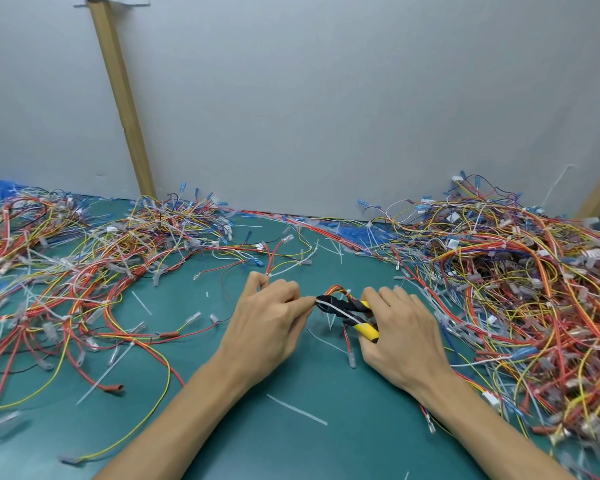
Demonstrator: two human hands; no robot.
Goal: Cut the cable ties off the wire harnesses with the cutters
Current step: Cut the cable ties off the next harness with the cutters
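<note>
1. Sitting low over the middle of the green surface [326, 445], the cutters [347, 311] are gripped in the right hand [400, 336], whose fingers curl round the handles.
2. The left hand [269, 317] pinches the wire harness [338, 289] just at the cutters' tip; both hands are close together, almost touching.
3. The surface is a matte teal mat, backed by a plain pale grey wall [326, 116].
4. The cutters have a black head and yellow-and-black handles. A white cable tie [336, 310] runs slantwise across the head; I cannot tell how far the blades are closed.
5. The harness is a small bundle of red, orange and yellow wires arching up behind the cutters.
6. A left pile [66, 258] and a denser right pile [516, 271] of tangled multicoloured harnesses flank the hands, spreading to the wall.
7. Loose white tie offcuts [297, 410] lie scattered on the mat near the forearms.
8. A cardboard strip [122, 95] leans against the wall on the left, and crumpled blue plastic [354, 233] shows at the wall's foot.
</note>
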